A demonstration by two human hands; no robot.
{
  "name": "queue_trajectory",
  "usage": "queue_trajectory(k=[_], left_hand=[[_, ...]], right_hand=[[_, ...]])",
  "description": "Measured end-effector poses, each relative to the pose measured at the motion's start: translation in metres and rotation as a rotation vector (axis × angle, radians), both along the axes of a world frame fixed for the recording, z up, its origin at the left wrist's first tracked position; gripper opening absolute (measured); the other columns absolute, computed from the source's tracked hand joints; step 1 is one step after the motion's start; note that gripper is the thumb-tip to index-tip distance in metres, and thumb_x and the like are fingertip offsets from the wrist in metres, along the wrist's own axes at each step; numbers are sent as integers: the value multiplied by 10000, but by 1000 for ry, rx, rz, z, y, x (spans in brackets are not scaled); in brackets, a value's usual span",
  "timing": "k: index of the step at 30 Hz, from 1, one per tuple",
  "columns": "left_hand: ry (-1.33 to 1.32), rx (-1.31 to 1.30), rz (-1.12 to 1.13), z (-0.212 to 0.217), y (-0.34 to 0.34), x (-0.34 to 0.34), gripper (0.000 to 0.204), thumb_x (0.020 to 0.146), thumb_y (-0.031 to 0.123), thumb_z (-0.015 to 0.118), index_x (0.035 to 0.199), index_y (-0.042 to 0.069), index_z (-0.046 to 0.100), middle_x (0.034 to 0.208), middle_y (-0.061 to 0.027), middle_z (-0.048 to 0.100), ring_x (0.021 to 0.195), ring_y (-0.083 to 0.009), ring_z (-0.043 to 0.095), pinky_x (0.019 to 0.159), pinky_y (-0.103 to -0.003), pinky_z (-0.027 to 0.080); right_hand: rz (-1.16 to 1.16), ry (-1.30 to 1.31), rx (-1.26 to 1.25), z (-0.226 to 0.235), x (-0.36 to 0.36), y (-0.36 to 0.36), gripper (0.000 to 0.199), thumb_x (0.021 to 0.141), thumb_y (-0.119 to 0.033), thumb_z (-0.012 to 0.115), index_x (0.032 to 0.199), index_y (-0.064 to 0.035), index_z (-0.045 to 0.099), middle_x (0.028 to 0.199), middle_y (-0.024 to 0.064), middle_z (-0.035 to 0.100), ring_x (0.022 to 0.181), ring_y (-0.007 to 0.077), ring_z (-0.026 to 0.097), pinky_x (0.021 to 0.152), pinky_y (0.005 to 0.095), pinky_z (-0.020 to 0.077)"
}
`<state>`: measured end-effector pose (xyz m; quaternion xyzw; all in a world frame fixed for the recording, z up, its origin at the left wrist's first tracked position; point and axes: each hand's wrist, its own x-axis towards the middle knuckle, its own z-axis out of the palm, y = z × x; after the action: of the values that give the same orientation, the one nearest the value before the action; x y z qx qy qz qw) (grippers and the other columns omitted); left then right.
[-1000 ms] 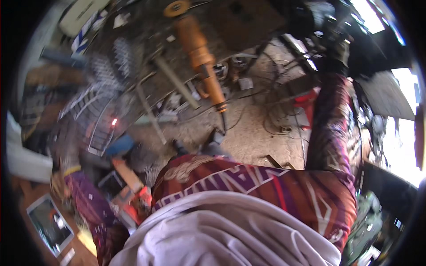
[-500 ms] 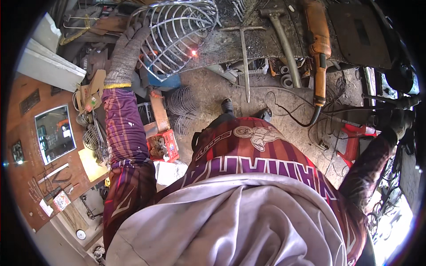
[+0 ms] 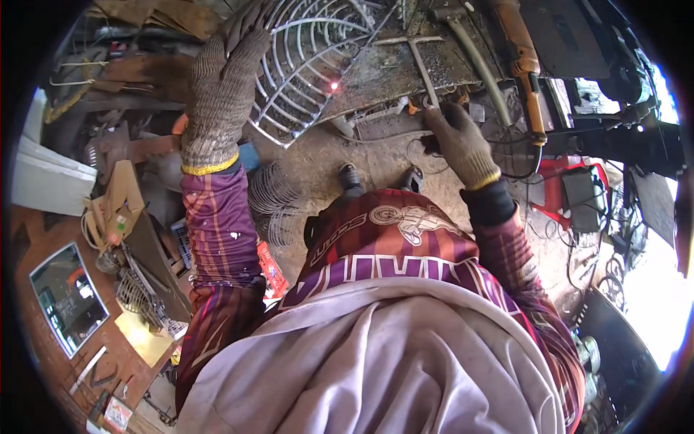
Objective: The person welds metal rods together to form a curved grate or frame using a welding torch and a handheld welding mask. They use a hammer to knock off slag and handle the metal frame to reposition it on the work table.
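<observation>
My left hand (image 3: 228, 87), in a grey knitted glove with a yellow cuff, is closed on the left rim of a cage of bent metal rods (image 3: 311, 65). A small red-hot spot glows on the cage's near right edge. My right hand (image 3: 461, 145), gloved the same way, is closed around the lower handle of a T-shaped chipping hammer (image 3: 423, 69). The hammer's thin crosspiece rests on the dark workbench (image 3: 387, 61), and the hand covers its handle end. The fingertips of both hands are partly hidden.
Right of the chipping hammer lie a heavy hammer (image 3: 481, 69) and an orange angle grinder (image 3: 520, 58) with a trailing cable. Wire coils (image 3: 271, 192) stand on the floor beside my feet. A red machine (image 3: 560, 188) sits at the right, and a brown board with a window (image 3: 69, 300) at the left.
My right hand has come in from the far right and closed on the chipping hammer's handle. The hammer is slightly more tilted. My left hand stays on the cage.
</observation>
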<state>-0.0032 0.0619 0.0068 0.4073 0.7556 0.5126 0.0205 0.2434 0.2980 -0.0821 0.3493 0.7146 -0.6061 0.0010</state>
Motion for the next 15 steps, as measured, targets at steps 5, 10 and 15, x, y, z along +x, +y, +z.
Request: queue_trajectory(k=[5,10,15], left_hand=[[287,-80,12,-14,-13,-5,369,919,101,556,1276,135,642,1324,-129,599,1217,-256,580,1000,-363,470],[970,-263,43,-18,-28,-1,473,844,-23,580,1298,108,608,1278,-163,602,1149,-318,611,930,-415,517],[1043,-269,62,-15,-18,5,519,817,-35,591,1308,133,595,1257,-199,593,1097,-341,626,904,-425,529]], right_hand=[[14,95,-212,-9,-17,-18,416,1008,-420,514,1058,-33,658,661,-1,544,493,74,470,448,246,356],[-169,70,-83,-1,-4,-52,439,1056,-387,428,1010,-25,672,560,-47,437,460,50,396,427,231,286],[-183,235,231,-15,43,-105,419,1026,-287,491,1333,-5,539,656,-57,498,525,33,451,478,199,371]])
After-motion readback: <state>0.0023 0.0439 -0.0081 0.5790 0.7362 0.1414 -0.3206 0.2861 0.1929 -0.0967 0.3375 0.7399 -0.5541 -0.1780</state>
